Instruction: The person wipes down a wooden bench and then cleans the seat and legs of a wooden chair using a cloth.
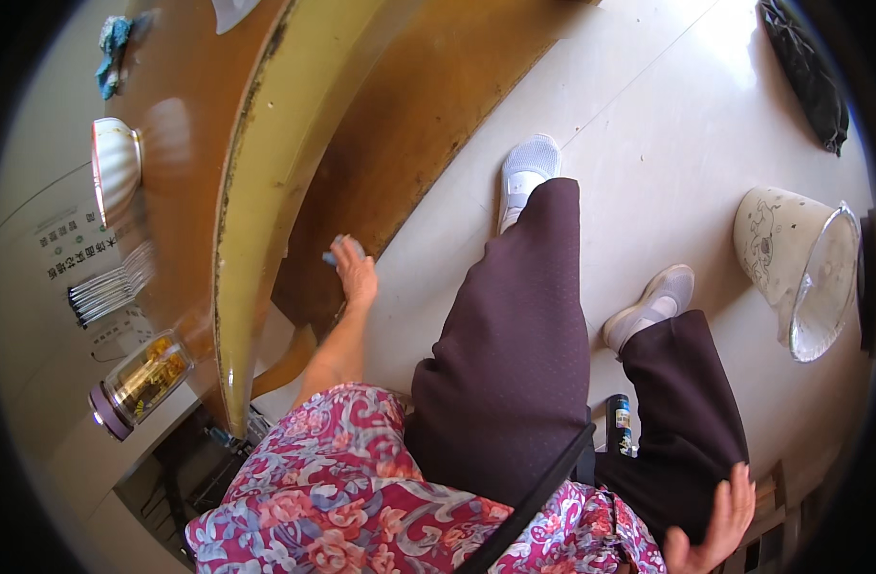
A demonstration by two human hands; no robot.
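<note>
My left hand (355,271) reaches down beside a low brown wooden board (409,136) under the yellow-edged table (255,179). Its fingers are bent around a small greyish-blue cloth-like item (330,257), mostly hidden by the hand. At the lower right, my right hand (718,520) is held near my dark-trousered knee, fingers apart, with nothing in it. On the tabletop at the left are a white ribbed bowl (117,168), a glass jar with a purple lid (147,380) and a crumpled blue cloth (113,54).
A pale waste bin (775,251) with a liner stands on the light floor at the right. A black bag (804,79) lies at the upper right. A dark cylindrical container (619,423) is between my legs. My shoes are on the floor ahead.
</note>
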